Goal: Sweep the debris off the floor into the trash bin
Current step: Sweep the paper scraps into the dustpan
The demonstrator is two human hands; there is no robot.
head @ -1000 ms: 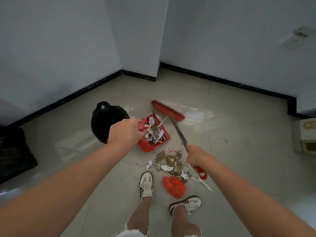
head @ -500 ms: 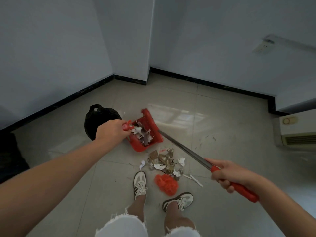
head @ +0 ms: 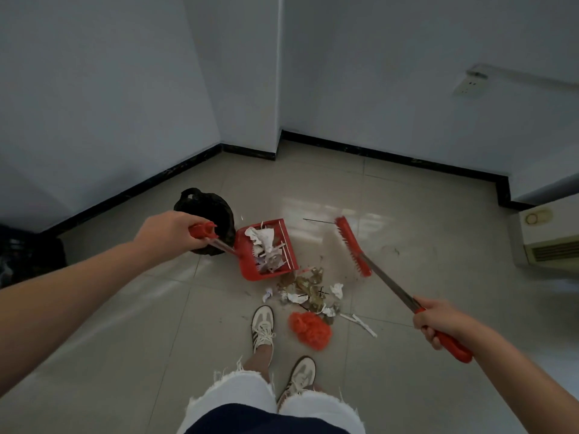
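Note:
My left hand (head: 170,231) grips the red handle of a red dustpan (head: 266,250) that rests on the floor, filled with crumpled paper and scraps. My right hand (head: 440,321) holds the red grip of a broom whose red brush head (head: 352,245) sits to the right of the dustpan. A pile of debris (head: 308,289) of paper and brown bits lies on the tiles between the pan and my shoes. A black-bagged trash bin (head: 205,219) stands just left of the dustpan, behind my left hand.
An orange mesh ball (head: 310,330) lies by my right shoe. White paper strips (head: 360,322) lie right of the pile. A white appliance (head: 548,239) stands at the right wall. A dark object (head: 28,255) sits at the far left. Walls form a corner ahead.
The dustpan has come down flat on the floor by the debris. The broom head has swung out to the right of the pan. My right hand stayed at the right.

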